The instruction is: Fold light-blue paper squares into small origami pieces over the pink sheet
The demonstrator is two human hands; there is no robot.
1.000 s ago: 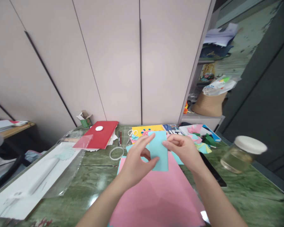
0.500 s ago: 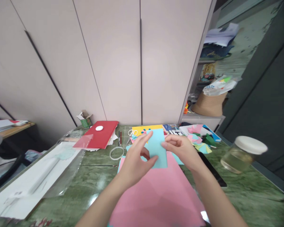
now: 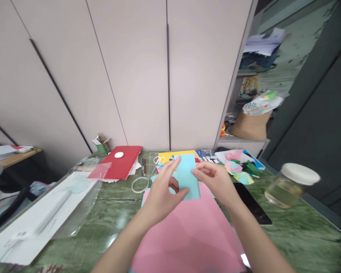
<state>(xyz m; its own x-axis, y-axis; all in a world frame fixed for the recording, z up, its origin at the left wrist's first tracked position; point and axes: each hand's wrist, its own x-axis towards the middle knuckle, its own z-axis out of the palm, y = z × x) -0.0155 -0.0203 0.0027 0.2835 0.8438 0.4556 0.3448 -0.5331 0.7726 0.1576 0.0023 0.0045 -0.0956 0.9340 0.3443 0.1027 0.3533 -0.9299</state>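
A light blue paper rectangle (image 3: 186, 176) is held upright above a large pink sheet (image 3: 187, 235) on the green table. My left hand (image 3: 165, 191) grips it from the left, thumb on the near face near its lower part and fingers at its left edge and behind. The thumb and index finger of my right hand (image 3: 213, 178) pinch its right edge; the other fingers are curled. Behind the paper lie a yellow sheet (image 3: 163, 154) and white-handled scissors (image 3: 159, 160), both partly covered.
At the left are a red folder (image 3: 122, 163), a clear tape ring (image 3: 140, 184) and a white sheet under plastic (image 3: 74, 197). A black tablet (image 3: 252, 203), a lidded jar (image 3: 291, 185) and paper scraps (image 3: 238, 167) lie on the right.
The blue paper has shifted slightly left and tilted a little. My right hand has moved slightly left with it, and more of the black tablet shows.
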